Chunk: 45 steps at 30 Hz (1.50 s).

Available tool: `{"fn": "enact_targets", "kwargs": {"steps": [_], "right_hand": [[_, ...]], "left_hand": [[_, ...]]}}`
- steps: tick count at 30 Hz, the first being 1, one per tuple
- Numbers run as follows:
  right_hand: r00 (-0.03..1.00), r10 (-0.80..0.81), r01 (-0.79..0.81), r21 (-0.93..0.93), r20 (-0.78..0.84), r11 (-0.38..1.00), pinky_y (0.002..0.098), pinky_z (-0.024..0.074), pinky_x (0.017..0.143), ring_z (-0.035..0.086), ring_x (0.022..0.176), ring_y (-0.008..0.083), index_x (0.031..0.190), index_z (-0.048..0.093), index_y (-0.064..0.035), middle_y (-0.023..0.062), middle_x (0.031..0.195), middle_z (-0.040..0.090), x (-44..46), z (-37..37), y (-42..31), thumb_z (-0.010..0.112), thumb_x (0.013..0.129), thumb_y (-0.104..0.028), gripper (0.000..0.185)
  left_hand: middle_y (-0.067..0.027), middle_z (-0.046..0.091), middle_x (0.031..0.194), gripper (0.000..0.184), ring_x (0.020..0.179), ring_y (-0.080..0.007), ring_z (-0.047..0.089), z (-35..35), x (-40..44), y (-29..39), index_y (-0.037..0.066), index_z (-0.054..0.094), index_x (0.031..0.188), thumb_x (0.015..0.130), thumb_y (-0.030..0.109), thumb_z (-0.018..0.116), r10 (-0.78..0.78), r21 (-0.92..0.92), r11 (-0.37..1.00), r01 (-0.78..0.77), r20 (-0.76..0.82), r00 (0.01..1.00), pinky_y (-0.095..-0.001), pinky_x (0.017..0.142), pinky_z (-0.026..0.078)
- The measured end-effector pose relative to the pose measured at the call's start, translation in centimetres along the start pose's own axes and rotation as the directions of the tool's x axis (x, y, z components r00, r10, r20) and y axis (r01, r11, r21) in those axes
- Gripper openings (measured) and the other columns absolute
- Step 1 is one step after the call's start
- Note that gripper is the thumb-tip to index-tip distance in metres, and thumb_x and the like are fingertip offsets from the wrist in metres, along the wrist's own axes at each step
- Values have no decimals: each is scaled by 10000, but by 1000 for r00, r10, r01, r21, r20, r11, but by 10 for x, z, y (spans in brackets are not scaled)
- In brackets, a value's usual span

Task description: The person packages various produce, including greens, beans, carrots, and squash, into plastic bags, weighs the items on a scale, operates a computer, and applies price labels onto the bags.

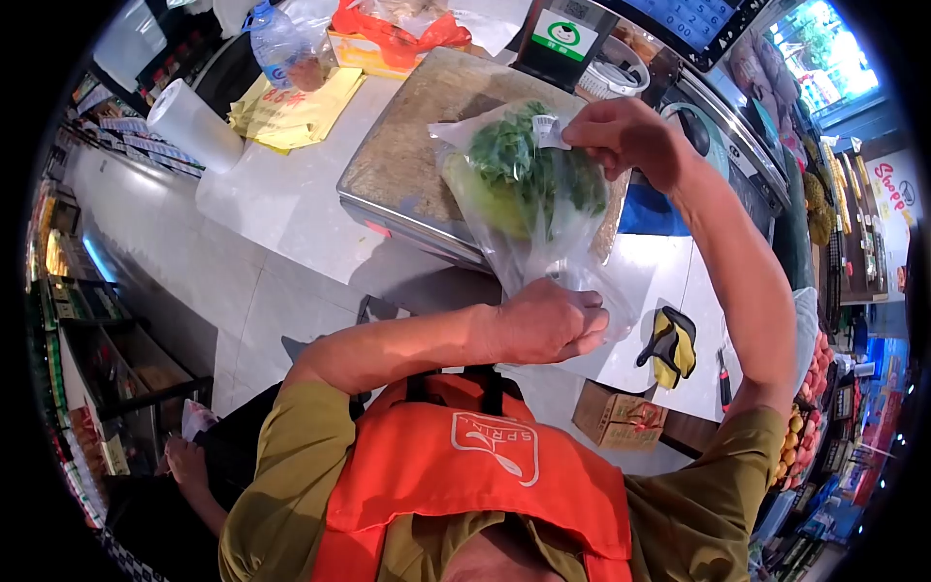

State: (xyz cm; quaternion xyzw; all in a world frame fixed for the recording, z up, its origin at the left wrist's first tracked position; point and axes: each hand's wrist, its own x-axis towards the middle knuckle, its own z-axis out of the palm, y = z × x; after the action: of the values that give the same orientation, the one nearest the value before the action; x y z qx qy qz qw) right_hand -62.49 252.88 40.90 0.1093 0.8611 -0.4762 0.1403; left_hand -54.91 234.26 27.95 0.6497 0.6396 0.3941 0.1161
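Note:
A clear plastic bag with leafy green vegetables in it lies slanted over the scale's worn top plate. My left hand is closed around the gathered mouth of the bag, at the near side. At the bag's far right, my right hand has its fingers bent together against a small white label on the plastic. Whether those fingers pinch the label or press it down is hard to make out.
Right of the bag lie a black and yellow glove and a red-handled tool. Behind stand a payment sign and a screen. Yellow bags, a plastic roll and a bottle are at left. Another person's hand shows lower left.

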Motion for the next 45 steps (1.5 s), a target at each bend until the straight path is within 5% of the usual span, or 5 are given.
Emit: {"fn": "enact_targets", "kwargs": {"steps": [16,22,26,35,45], "right_hand": [[927,-281,244,-169,-249,955,274,471,653,581,690,133,915,583,-27,56,732,578,-62,-17,24,688,857,-489,477],[802,-587,505,-398,-113,766,308,475,659,612,748,167,942,646,13,98,813,658,-146,44,38,721,869,-264,296],[912,-336,400,323,-236,858,292,501,735,627,792,166,1018,626,24,63,872,674,-138,46,56,637,964,-204,234],[667,-669,700,582,-327,414,281,521,745,663,782,151,1087,584,-19,95,871,682,-101,27,25,500,1037,-193,200],[687,-710,352,782,158,514,291,480,902,596,1011,129,1307,476,44,91,1145,615,-147,83,-65,530,981,-91,357]], "left_hand": [[-84,644,906,64,696,-300,644,-10,-5,25,101,647,906,866,148,661,-49,-153,988,26,-148,988,-396,610,525],[-64,643,879,113,680,-291,641,-45,12,41,108,627,914,840,174,681,82,8,996,-84,-324,943,-403,551,517],[-90,650,851,135,604,-203,626,-61,19,60,72,678,921,807,116,735,-34,142,986,85,-328,944,-299,538,498],[7,594,727,305,605,-47,524,-118,36,103,21,639,919,990,314,590,-406,-528,840,-121,-761,506,-202,546,413],[2,617,740,263,620,-29,526,-139,7,146,3,608,934,999,257,604,117,124,992,15,-965,234,-189,546,410]]}}
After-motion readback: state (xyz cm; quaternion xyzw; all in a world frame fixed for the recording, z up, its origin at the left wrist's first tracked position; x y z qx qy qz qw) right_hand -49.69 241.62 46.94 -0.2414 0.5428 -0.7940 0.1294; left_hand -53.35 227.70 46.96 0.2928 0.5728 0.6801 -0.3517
